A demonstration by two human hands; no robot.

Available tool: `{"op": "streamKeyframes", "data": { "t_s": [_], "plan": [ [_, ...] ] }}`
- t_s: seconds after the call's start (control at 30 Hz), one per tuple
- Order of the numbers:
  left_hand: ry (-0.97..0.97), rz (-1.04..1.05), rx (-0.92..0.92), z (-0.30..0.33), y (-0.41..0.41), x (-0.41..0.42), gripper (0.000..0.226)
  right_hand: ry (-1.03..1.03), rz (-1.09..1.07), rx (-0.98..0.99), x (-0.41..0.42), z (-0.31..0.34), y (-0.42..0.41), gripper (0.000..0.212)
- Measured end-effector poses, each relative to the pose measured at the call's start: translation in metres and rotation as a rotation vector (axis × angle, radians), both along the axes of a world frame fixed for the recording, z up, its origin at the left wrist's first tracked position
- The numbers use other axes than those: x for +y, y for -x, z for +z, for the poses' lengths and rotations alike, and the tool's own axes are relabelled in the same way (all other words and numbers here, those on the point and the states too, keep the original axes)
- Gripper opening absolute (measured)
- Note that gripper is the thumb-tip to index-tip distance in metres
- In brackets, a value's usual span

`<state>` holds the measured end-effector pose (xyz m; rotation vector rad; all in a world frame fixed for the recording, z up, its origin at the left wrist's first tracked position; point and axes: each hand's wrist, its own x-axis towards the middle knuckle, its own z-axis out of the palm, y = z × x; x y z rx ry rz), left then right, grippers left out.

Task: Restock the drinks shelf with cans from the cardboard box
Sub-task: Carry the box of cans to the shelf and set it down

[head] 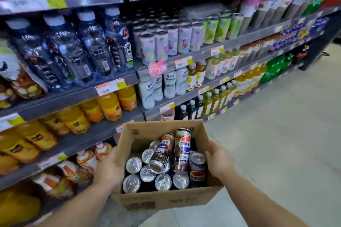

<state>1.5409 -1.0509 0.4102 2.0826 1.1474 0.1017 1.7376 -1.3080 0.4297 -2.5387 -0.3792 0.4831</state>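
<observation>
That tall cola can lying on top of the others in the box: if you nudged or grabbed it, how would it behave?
The tall cola can lies loose across upright cans, so it would probably roll or slide if the cardboard box tilts. Its smooth, glossy side may feel slippery. It looks sealed, so likely heavy for its size and rigid.

Brown cardboard box (162, 200); dark cans (181, 150), red-white-blue logo, silver tops; orange bottles (108, 106); grey shelves (60, 96).
</observation>
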Motion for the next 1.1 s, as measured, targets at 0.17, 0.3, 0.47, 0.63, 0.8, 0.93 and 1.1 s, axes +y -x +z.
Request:
{"op": "streamKeyframes", "data": {
  "t_s": [0.17,0.3,0.47,0.63,0.8,0.93,1.1],
  "plan": [
    [0.037,0.231,0.047,-0.044,-0.018,-0.032,0.051,0.036,0.141,-0.021,0.007,-0.048,-0.054,0.038],
    [0.055,0.308,0.051,-0.091,-0.032,-0.046,0.052,0.047,0.233,-0.026,0.019,-0.098,-0.088,0.036],
    [0.07,0.409,0.039,-0.181,-0.043,-0.049,0.041,0.05,0.328,-0.026,0.04,-0.19,-0.112,0.032],
    [0.122,0.515,0.031,-0.27,-0.052,-0.043,0.037,0.062,0.415,-0.048,0.068,-0.288,-0.133,0.034],
    [0.132,0.536,0.049,-0.34,-0.073,-0.033,0.04,0.085,0.441,-0.038,0.092,-0.365,-0.156,0.037],
    [0.159,0.548,0.019,-0.388,-0.089,-0.022,0.038,0.091,0.403,-0.026,0.1,-0.412,-0.171,0.04],
    [0.166,0.589,0.025,-0.438,-0.103,-0.019,0.037,0.085,0.406,-0.018,0.111,-0.459,-0.182,0.034]
  ]
}}
